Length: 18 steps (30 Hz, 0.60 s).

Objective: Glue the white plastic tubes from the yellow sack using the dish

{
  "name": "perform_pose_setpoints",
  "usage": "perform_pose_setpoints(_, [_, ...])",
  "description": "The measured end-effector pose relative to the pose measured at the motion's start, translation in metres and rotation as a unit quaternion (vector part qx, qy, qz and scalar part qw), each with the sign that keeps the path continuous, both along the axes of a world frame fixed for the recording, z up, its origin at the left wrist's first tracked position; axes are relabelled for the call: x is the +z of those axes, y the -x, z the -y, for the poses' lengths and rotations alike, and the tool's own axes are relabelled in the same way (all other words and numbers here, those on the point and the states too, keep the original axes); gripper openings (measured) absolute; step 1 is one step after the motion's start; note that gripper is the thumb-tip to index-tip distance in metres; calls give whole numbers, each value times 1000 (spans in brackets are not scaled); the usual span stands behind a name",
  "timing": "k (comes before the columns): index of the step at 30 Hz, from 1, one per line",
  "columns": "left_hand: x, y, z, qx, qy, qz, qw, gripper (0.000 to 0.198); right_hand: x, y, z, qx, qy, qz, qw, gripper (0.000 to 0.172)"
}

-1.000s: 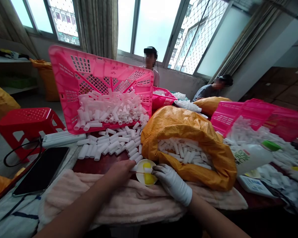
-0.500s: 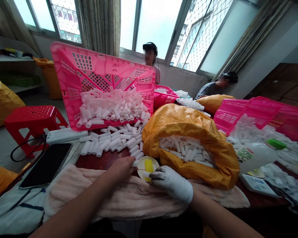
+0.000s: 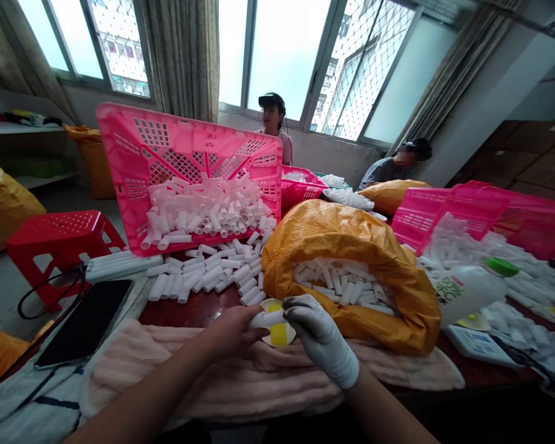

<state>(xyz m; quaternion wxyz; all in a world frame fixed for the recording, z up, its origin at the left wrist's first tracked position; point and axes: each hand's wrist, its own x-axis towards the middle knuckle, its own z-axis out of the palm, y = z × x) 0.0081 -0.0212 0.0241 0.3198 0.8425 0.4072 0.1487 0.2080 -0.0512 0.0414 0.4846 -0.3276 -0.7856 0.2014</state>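
Observation:
My left hand [image 3: 231, 333] is bare and holds a short white plastic tube [image 3: 266, 319] by one end. The tube's other end meets the fingertips of my right hand [image 3: 321, 339], which wears a white glove. Both hands are just above a small round dish [image 3: 277, 333] with yellow marks, partly hidden by the tube and glove. A loose pile of white tubes [image 3: 203, 271] lies on the dark red table beyond my left hand. More tubes fill an orange sack [image 3: 337, 231] and a tilted pink plastic basket [image 3: 189, 132].
A pink towel [image 3: 213, 382] lies under my forearms. To the left are a black tablet or phone [image 3: 86, 324], a power strip [image 3: 118, 265] and a red stool [image 3: 60, 246]. To the right are a white bottle [image 3: 467, 290] and pink baskets [image 3: 485, 209]. Two people sit beyond the table.
Both hands have risen from the dish and come closer together, with a white tube now held between them. The view has shifted slightly.

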Motion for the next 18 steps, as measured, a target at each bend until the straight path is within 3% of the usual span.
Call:
perform_pose_setpoints(3, [5, -3, 5, -16, 51, 21, 998, 25, 4, -7, 1, -19, 8, -4, 1000, 19])
perform_pose_setpoints(6, [9, -7, 8, 10, 9, -21, 1000, 25, -3, -10, -1, -76, 85, -103, 988, 13])
perform_pose_setpoints(9, [12, -11, 11, 22, -37, -59, 997, 25, -6, -10, 2, -83, 125, -134, 980, 12])
perform_pose_setpoints(12, [11, -18, 16, -3, -36, -60, 998, 26, 0, -9, 9, -24, 70, -42, 996, 13])
perform_pose_setpoints(14, [8, -25, 19, 10, -65, -86, 994, 27, 1, -6, 11, -16, 75, 24, 997, 14])
perform_pose_setpoints(18, [3, -39, 26, 76, -131, -173, 973, 27, -12, 5, 6, -138, 207, 6, 968, 28])
